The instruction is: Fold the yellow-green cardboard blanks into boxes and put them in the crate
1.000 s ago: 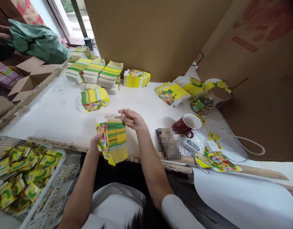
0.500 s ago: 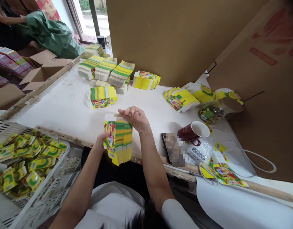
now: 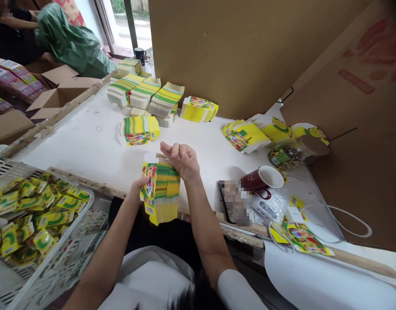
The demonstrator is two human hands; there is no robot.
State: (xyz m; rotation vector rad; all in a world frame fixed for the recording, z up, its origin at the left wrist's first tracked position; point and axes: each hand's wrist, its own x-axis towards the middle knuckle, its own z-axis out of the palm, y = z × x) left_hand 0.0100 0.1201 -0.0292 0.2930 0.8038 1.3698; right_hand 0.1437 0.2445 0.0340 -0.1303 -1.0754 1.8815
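My left hand (image 3: 137, 189) grips a thick stack of flat yellow-and-green printed cartons (image 3: 161, 191) by its left edge, holding it upright over the near edge of the white table (image 3: 88, 148). My right hand (image 3: 181, 160) rests on the stack's top right corner, fingers curled over the top cartons. A smaller pile of the same flat cartons (image 3: 139, 130) lies on the table just beyond the hands.
More carton stacks (image 3: 146, 94) line the back by a cardboard wall. A white crate of folded boxes (image 3: 33, 215) stands at my left. A maroon mug (image 3: 261, 180), a jar (image 3: 283, 155), a phone and loose cartons sit right. Another person (image 3: 10, 30) works at far left.
My right hand has shifted slightly along the stack's top edge, fingers curling more over it. The stack stays in my left hand. The view swung slightly left.
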